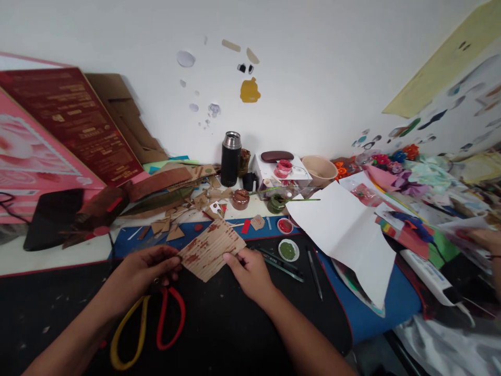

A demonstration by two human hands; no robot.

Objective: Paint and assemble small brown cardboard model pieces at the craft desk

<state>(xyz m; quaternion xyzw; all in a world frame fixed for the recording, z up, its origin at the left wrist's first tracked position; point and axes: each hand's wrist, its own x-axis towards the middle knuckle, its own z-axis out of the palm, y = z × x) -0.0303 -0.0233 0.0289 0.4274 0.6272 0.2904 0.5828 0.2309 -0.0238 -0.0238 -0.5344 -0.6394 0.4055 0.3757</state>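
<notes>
A corrugated cardboard piece with red paint marks is held over the black mat. My left hand pinches its left corner, fingers closed. My right hand grips its right lower edge, fingers closed. Scissors with one yellow and one red handle lie on the mat just under my left hand.
Small dishes of green paint and red paint, brushes, a black flask, a bowl, cardboard scraps and a folded white sheet crowd the table. Another person's hand works at the right edge.
</notes>
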